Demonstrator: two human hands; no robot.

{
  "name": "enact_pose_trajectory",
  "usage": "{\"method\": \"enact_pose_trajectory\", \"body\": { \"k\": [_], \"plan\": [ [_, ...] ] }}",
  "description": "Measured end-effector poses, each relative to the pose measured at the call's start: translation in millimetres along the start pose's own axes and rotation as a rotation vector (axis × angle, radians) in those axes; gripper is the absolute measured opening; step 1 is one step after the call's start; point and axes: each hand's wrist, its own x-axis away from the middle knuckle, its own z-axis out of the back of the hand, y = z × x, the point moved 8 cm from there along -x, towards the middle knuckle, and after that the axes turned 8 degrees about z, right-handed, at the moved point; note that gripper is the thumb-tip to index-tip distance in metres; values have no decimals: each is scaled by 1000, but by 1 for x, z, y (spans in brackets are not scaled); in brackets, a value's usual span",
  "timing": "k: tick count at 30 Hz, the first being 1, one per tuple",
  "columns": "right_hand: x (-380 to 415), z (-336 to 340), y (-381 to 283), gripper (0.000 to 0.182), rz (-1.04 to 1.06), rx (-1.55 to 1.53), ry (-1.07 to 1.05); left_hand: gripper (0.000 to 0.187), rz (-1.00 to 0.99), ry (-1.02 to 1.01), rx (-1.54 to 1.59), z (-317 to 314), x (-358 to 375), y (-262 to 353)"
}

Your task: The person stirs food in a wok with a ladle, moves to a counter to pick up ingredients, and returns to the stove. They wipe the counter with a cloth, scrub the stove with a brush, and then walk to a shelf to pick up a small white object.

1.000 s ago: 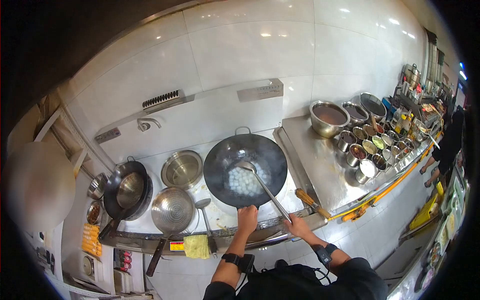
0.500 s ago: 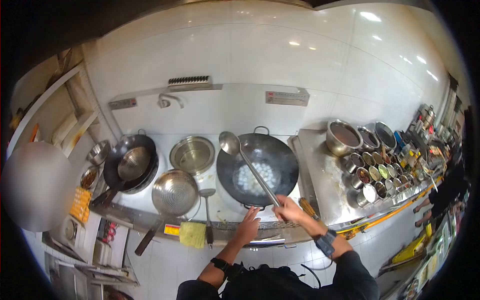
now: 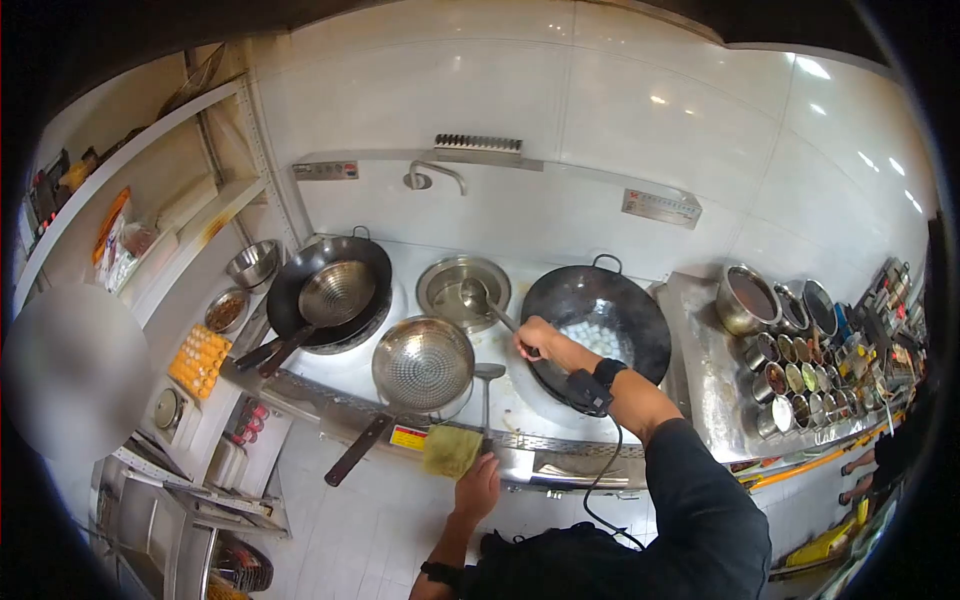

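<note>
My right hand [image 3: 536, 338] is wrapped round the handle of a steel ladle [image 3: 474, 294], and the ladle's bowl is over the round metal basin [image 3: 435, 295] behind the strainer. Just right of that hand, a black wok [image 3: 643, 315] holds white pieces [image 3: 592, 338] in liquid. At the stove's front edge my left hand [image 3: 478, 487] has its fingers curled, right beside a yellow-green cloth [image 3: 450, 452] and over the handle end of a spatula [image 3: 488, 372]; I cannot tell which of them it grips. A perforated strainer [image 3: 423, 362] lies left of the spatula.
At the left, a second wok [image 3: 372, 262] has a strainer [image 3: 337, 293] in it. A faucet [image 3: 440, 178] juts from the back wall. Seasoning tins [image 3: 775, 415] and a steel pot [image 3: 747, 300] stand on the right counter. Trayed eggs [image 3: 198, 362] sit by the left shelves.
The ladle has gone from above the wok to above the basin, with my right hand moving left. My left hand has left the wok's front rim for the cloth and spatula handle. The view has shifted left.
</note>
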Motion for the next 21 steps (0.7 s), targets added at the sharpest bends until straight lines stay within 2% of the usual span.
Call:
{"method": "enact_pose_trajectory", "body": {
  "k": [2,4,10,14,21],
  "plan": [
    [0,-15,0,14,-149,-293,16,27,2,35,-10,10,4,-5],
    [4,-29,-7,15,-294,-787,-40,27,-17,44,-2,14,4,-8],
    [33,-9,-81,15,-198,-1269,-154,27,-77,-43,96,1,-14,8],
    [82,43,-154,8,-23,-1364,-137,28,-170,-81,158,-10,-27,49],
    [130,176,-236,12,233,-1250,25,34,-342,-131,131,-54,-46,106]
  ]
}}
